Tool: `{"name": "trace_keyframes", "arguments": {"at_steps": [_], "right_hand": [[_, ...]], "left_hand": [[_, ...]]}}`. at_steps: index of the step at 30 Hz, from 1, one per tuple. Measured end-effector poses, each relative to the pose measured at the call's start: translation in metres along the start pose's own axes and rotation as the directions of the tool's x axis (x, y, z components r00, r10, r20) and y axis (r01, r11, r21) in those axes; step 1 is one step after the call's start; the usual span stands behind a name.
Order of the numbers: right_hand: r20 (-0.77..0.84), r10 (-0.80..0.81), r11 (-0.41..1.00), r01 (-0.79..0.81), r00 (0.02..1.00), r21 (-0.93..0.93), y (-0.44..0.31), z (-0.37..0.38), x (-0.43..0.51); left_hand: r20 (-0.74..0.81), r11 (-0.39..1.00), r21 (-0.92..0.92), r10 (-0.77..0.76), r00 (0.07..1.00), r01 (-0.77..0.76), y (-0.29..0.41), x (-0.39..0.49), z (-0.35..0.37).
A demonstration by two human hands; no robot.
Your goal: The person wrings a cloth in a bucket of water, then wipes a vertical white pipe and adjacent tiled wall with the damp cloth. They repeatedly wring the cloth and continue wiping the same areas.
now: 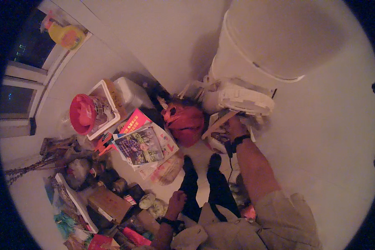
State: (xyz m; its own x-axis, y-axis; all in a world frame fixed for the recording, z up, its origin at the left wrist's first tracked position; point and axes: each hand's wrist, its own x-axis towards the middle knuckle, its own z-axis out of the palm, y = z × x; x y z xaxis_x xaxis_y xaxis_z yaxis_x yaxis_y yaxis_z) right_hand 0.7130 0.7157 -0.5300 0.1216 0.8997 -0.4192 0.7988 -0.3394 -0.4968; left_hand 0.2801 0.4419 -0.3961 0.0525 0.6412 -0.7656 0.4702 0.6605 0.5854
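Observation:
My right hand point(236, 127) reaches down among things in the corner, below a large white cylindrical tank point(247, 67) on the wall. A brown stick-like strip point(220, 124) slants beside its fingers, which are mostly hidden; whether they grip anything is unclear. A whitish bag or box point(217, 145) lies just under that hand. To its left sits a red plastic bag point(186, 123), full and knotted. My left hand point(176, 201) hangs beside my left leg with its fingers curled, and nothing shows in it.
Magazines and printed papers point(140, 145) lie on a pile left of my feet. Behind them, a pink-red basin point(82, 114) rests on a white foam box point(114, 111). Cardboard boxes point(109, 203) and mixed clutter fill the lower left. A yellow spray bottle point(67, 36) stands on the windowsill.

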Motion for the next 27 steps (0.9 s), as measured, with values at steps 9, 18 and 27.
{"name": "trace_keyframes", "arguments": {"at_steps": [9, 18, 27], "right_hand": [[0.213, -0.012, 0.772, -0.126, 0.977, 0.623, 0.010, -0.038, -0.124], [0.222, 0.143, 0.864, -0.231, 0.965, 0.447, 0.013, -0.073, -0.242], [0.111, 0.125, 0.716, -0.167, 0.986, 0.678, -0.073, -0.096, -0.334]], "left_hand": [[-0.219, 0.937, 0.107, 0.348, 0.912, -0.332, 0.179, -0.052, -0.079], [-0.435, 0.510, -0.022, 0.769, 0.468, -0.860, 0.393, -0.199, -0.180], [-0.326, 0.345, -0.088, 0.876, 0.354, -0.934, 0.387, -0.238, -0.233]]}}
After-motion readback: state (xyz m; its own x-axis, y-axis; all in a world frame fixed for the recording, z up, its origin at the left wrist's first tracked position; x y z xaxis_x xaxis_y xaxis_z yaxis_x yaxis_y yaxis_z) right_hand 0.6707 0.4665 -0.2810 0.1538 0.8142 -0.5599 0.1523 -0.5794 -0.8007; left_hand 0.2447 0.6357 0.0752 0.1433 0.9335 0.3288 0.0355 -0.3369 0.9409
